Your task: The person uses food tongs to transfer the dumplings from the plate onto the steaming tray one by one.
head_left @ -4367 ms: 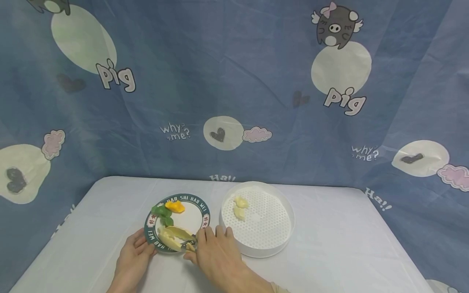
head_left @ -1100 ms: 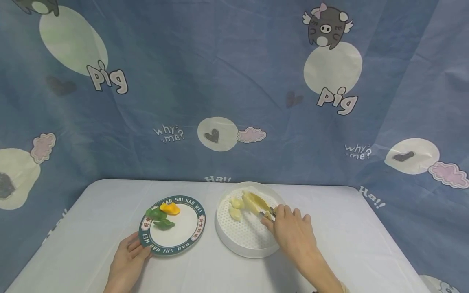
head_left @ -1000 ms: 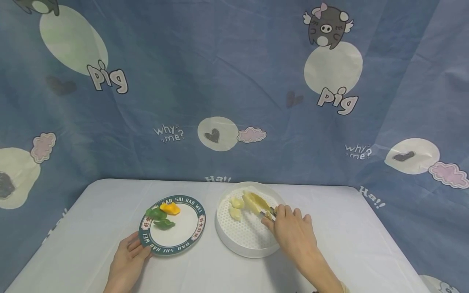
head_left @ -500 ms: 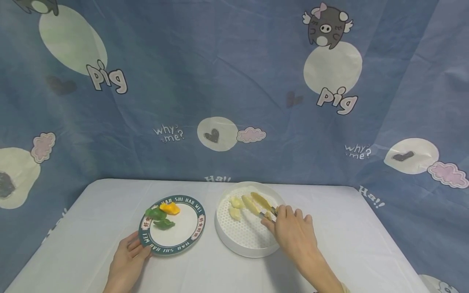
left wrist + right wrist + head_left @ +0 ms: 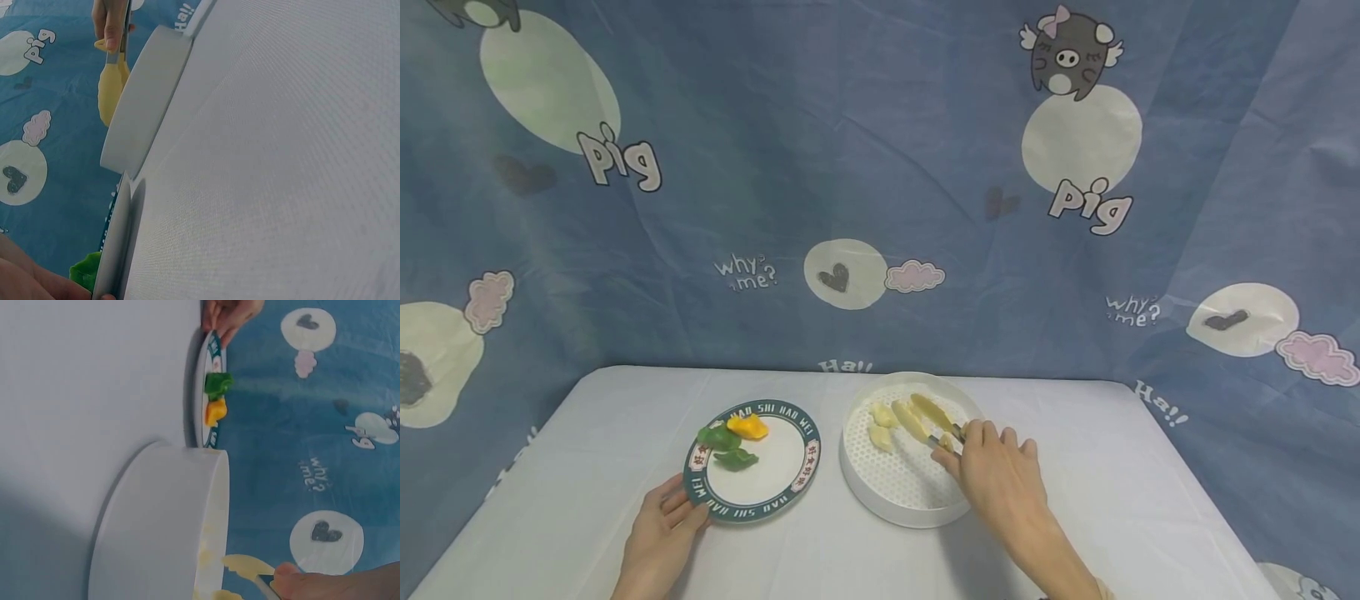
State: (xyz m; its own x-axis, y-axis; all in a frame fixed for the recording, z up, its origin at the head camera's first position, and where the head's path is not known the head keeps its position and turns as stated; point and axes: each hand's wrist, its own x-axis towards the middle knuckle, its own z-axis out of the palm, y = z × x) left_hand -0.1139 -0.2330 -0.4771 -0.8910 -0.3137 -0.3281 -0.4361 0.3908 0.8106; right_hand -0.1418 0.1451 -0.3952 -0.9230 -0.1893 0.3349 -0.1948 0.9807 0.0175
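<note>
My right hand [image 5: 1000,471] grips a pair of yellow-tipped tongs [image 5: 912,422] over the white round perforated tray [image 5: 861,492]. The tong tips stand apart, low inside its wall. Two pale yellow pieces [image 5: 882,438] lie on the tray's floor left of the tongs; another pale patch shows between the tips, partly hidden. My left hand [image 5: 660,533] holds the near-left rim of a green-rimmed plate [image 5: 758,511], fingers on both sides of the edge in the left wrist view. On the plate lie green pepper-like pieces [image 5: 737,459] and an orange-yellow piece [image 5: 748,427].
Plate and tray stand side by side on a white-covered table [image 5: 1112,500], a narrow gap between them. A blue printed curtain [image 5: 880,183] hangs behind the table's far edge. The tray's wall [image 5: 156,512] rises higher than the plate.
The tongs went from the plate to the tray with a pale yellow piece. Over the last second their tips spread and the piece dropped lower between them. The left hand stays on the plate.
</note>
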